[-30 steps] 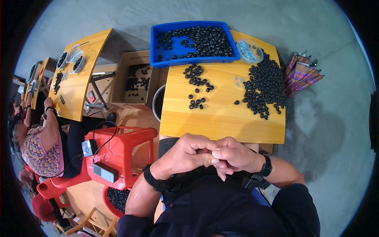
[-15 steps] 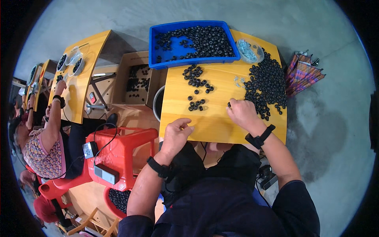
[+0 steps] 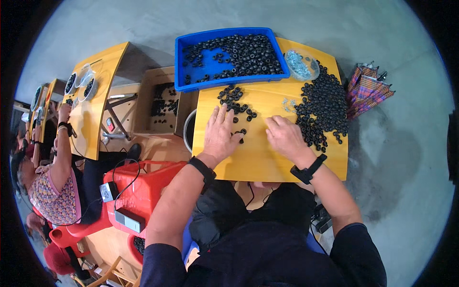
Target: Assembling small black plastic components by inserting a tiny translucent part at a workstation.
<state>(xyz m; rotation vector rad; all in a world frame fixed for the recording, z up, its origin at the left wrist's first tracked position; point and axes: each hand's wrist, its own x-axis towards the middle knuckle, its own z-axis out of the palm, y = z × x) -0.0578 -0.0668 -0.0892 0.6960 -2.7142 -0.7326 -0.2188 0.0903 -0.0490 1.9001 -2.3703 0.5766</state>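
On the yellow table (image 3: 258,165), my left hand (image 3: 221,136) lies palm down with its fingers stretched out. It partly covers a small group of black ring-shaped pieces (image 3: 243,131), and its thumb is beside them. My right hand (image 3: 287,141) is closed, thumb and fingers pressed together just above the wood; anything in the fingertips is hidden. It is between that group and a large heap of black pieces (image 3: 322,103) on the right. A looser cluster of the same pieces (image 3: 232,95) sits beyond my left fingertips. Small clear bits (image 3: 288,104) lie beside the heap.
A blue tray (image 3: 180,62) of black pieces stands at the table's far edge, beside a clear bowl (image 3: 315,71) of small bits. A folded plaid umbrella (image 3: 368,91) is at the right. Left are a cardboard box (image 3: 141,112), a red stool (image 3: 158,184) and a person (image 3: 55,186) at another table.
My left hand has moved forward from the near edge onto the small group of black pieces, its fingers straightening. My right hand has shifted slightly left; the black piece at its fingertips no longer shows.
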